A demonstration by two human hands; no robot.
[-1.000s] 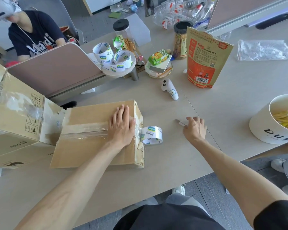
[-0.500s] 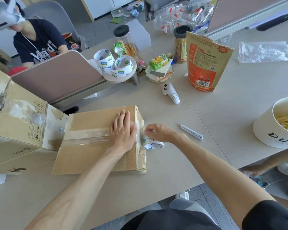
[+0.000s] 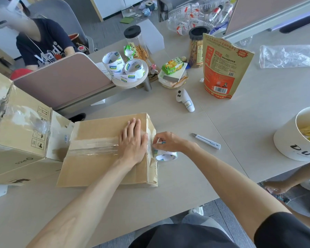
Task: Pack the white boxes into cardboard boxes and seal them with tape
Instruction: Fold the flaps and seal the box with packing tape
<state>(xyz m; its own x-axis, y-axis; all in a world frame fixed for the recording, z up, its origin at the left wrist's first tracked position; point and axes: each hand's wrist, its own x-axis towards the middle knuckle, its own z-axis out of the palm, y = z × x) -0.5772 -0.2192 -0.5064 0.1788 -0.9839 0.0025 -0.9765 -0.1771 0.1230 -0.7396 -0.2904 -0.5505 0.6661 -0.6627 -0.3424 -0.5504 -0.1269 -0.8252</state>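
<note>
Hands at a closed cardboard box (image 3: 97, 167) lying on the table (image 3: 186, 176) in front of us. Our right hand (image 3: 170, 143) has left the cutter (image 3: 206, 141) and now pinches the tape roll (image 3: 166, 155) just beside the box's right edge. Our left hand (image 3: 132, 142) stays flat, fingers straight, on the box top. The roll is half hidden under our fingers. Along the top seam runs clear tape (image 3: 97, 149), wrinkled and shiny.

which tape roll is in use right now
The tape roll at the cardboard box's right end, held by the right hand; the other rolls sit loose in the white bowl.
</note>
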